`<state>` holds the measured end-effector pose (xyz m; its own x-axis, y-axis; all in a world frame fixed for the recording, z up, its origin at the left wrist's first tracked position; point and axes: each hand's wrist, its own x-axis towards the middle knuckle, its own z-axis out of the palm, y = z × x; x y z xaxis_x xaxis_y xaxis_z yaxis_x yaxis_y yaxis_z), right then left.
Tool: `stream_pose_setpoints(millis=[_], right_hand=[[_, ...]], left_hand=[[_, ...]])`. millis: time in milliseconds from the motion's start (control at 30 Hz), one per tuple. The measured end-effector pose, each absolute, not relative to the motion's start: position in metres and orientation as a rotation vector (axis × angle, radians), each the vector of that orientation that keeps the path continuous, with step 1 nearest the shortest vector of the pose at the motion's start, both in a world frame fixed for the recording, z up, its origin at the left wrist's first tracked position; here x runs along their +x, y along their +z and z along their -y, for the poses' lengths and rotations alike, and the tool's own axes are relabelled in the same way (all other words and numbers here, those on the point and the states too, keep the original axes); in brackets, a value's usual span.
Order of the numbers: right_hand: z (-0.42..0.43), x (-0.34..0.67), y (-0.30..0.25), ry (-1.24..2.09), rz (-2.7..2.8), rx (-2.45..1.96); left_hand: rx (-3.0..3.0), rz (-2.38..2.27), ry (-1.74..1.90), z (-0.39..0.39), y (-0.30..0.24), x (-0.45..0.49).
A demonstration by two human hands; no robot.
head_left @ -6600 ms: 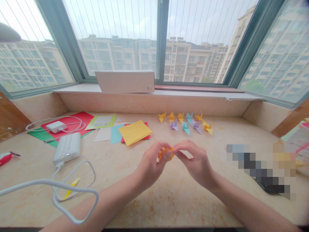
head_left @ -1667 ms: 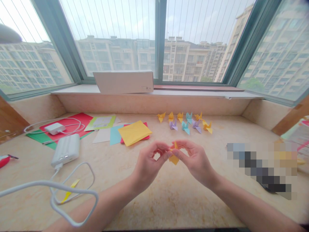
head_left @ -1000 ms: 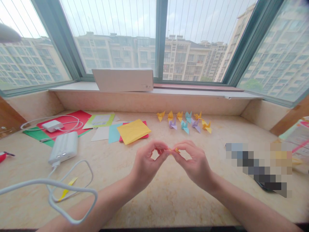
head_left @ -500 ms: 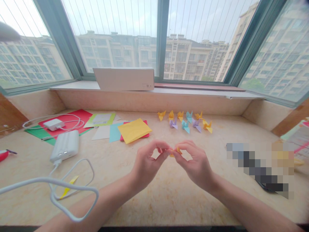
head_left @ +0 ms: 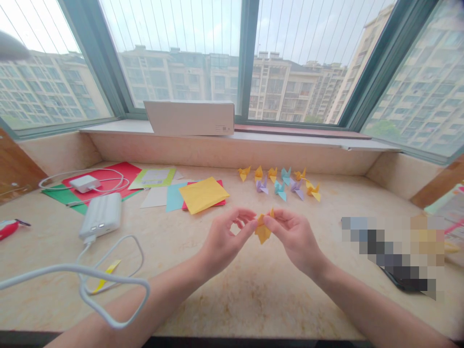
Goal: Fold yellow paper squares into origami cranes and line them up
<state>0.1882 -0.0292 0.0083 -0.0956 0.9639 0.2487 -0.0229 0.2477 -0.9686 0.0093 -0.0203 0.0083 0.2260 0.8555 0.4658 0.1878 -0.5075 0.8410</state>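
Coming further into view since half a second ago: the folded yellow paper (head_left: 263, 233), now showing its body below my fingertips, where it was mostly hiding between them. My left hand (head_left: 225, 236) is pinching its left edge between thumb and finger; my right hand (head_left: 299, 238) is gripping the right side, a pointed tip poking up behind the thumb. Both are holding it over the stone counter (head_left: 235, 304). Beyond, yellow, blue and purple paper birds (head_left: 280, 190) are standing in two rows. Left of these, a yellow sheet (head_left: 204, 195) is lying on a small red sheet (head_left: 222, 183).

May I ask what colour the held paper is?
The held paper is golden yellow; the head view shows it.
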Motion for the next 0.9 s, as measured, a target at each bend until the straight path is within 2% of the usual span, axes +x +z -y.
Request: stream_pose_setpoints(millis=[233, 900], right_hand=[[0.0280, 0.1889, 0.0124, 1.284, 1.280, -0.883], [0.0253, 0.1922, 0.0109, 1.341, 1.461, -0.861]], left_hand=[[1.966, -0.988, 1.308, 0.0212, 0.0132, 0.0097], [2.065, -0.993, 1.272, 0.0195, 0.0173, 0.0048]])
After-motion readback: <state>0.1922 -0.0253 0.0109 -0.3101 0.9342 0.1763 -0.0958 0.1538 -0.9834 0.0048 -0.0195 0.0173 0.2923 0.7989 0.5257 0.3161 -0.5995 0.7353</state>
